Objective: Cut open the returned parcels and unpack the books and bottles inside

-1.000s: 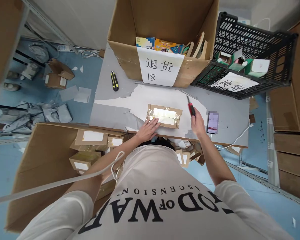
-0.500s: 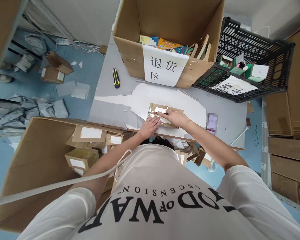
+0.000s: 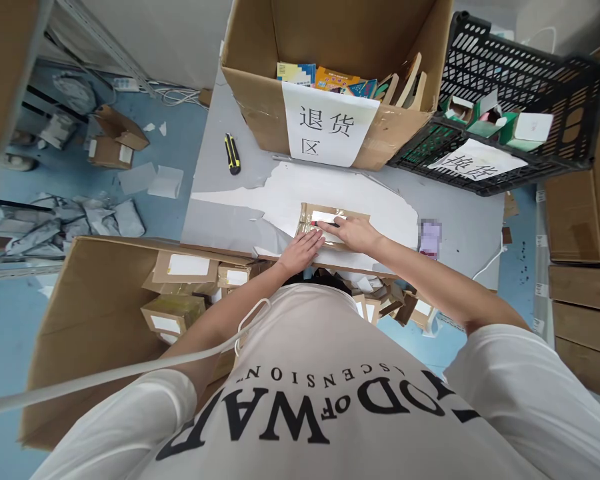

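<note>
A flat brown cardboard package (image 3: 359, 218) with a white label and shiny tape at its left end lies near the table's front edge. My left hand (image 3: 301, 253) rests with fingers stretched over the package's lower left part, pressing on it. Closed around a slim red-and-black box cutter (image 3: 316, 224), my right hand (image 3: 356, 234) leans on the package. The cutter's front end points left, at the taped end. Whether its blade touches the tape is too small to tell. Under the package lies a torn white sheet (image 3: 380, 195).
A yellow-and-black utility knife (image 3: 233, 155) lies on the grey table (image 3: 207, 160). Behind stand a big carton (image 3: 260, 130) of books and a black crate (image 3: 573, 133) of small boxes. A phone-like item (image 3: 431, 238) lies right; a carton of parcels (image 3: 93, 333) stands lower left.
The view has shifted slightly. My right hand and the cutter have moved a little relative to the package; both hands stay on it.
</note>
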`<state>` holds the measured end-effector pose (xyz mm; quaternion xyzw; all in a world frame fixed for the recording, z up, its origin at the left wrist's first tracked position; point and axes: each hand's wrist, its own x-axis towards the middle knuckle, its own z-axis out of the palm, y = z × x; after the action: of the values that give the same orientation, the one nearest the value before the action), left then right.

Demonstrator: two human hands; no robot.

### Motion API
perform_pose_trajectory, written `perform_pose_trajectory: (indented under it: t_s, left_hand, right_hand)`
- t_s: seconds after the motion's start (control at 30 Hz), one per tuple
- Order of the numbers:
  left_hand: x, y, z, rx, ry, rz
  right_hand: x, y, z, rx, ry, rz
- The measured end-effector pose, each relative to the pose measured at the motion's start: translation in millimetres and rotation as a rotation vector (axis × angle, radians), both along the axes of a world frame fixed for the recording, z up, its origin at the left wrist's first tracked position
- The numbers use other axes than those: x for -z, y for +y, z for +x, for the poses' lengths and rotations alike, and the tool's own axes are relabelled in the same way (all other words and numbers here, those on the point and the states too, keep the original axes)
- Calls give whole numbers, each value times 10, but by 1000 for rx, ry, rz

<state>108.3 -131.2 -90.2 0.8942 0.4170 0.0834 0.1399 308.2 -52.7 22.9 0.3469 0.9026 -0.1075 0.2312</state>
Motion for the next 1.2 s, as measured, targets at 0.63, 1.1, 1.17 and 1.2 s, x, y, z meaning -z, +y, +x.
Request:
perform_pose_trajectory:
  t_s: [0.63, 1.1, 1.17, 1.2]
  left_hand:
    - [95, -49, -2, -10, -29, -6]
    - [-86, 64, 18, 1, 7, -29]
    - [-179, 199, 24, 17, 25, -35]
    - [-225, 285, 34, 16, 36, -35]
  right_hand:
    - [-32, -196, 982, 196, -22, -52]
    - [-22, -823, 1748, 746, 353, 24]
    - [155, -994, 1662, 975, 556, -36]
    - [262, -1072, 1582, 1073, 645, -87]
